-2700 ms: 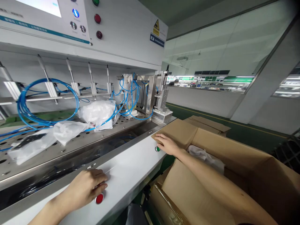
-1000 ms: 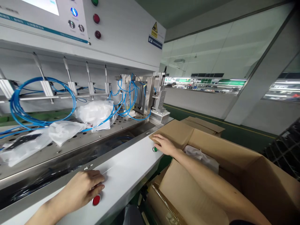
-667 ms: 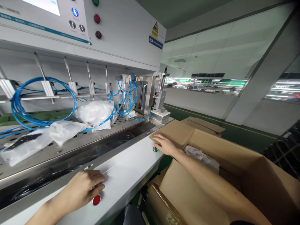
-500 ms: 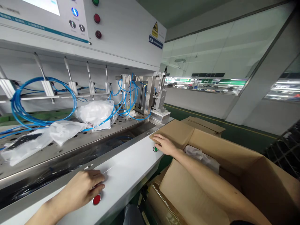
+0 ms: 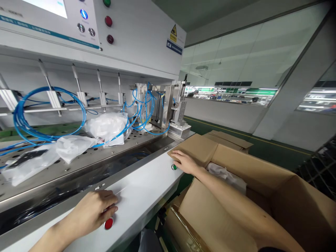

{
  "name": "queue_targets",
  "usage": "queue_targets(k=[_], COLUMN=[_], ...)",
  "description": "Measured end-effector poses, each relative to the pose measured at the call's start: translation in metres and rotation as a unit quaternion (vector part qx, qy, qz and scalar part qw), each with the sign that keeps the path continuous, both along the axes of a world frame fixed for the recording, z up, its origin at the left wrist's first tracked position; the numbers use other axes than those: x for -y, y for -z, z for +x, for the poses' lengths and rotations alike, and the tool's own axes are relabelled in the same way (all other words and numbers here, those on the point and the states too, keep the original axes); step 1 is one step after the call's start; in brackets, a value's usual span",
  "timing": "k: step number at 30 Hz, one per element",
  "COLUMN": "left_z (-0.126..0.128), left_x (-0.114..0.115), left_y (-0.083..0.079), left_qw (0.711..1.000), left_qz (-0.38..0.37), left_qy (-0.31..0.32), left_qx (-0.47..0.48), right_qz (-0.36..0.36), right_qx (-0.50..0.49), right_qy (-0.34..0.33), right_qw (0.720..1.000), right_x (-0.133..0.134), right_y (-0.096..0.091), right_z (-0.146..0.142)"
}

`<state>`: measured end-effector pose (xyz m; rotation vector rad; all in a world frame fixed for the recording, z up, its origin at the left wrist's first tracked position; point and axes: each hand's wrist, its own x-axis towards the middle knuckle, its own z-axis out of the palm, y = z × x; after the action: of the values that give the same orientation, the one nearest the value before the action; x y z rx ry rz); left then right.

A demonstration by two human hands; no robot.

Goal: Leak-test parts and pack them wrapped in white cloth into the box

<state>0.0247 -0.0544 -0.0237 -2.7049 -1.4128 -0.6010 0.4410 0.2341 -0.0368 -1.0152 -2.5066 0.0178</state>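
My left hand [image 5: 90,211] lies on the white front panel [image 5: 141,189] of the machine, fingers curled loosely, thumb just above a red button [image 5: 108,223]. It holds nothing. My right hand [image 5: 183,161] rests flat at the panel's right end, fingers together and stretched over the panel edge and a cardboard flap. Its thumb sits beside a green button [image 5: 173,167]. Nothing is in that hand either. My right forearm crosses the open cardboard box [image 5: 262,175].
Plastic bags [image 5: 76,145] and blue air hoses [image 5: 39,133] lie on the perforated steel deck [image 5: 110,154]. A metal fixture with hoses [image 5: 157,108] stands at the deck's right end. Control buttons [image 5: 107,21] sit on the cabinet above. White plastic wrap [image 5: 225,175] shows inside the box.
Both hands stay on the panel by their buttons. Only the head view has shifted slightly.
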Motion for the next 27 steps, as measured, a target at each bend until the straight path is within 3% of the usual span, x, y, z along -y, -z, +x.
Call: queue_targets(k=[27], left_z=[-0.0009], left_x=[0.0006], left_y=[0.0033], left_qw=[0.998], left_qz=[-0.027], left_qy=[-0.018], left_qx=[-0.054], right_qz=[-0.018], right_qx=[0.007], right_qy=[0.005], right_qw=[1.000], right_x=[0.0051], right_y=[-0.0058], right_z=[-0.0019])
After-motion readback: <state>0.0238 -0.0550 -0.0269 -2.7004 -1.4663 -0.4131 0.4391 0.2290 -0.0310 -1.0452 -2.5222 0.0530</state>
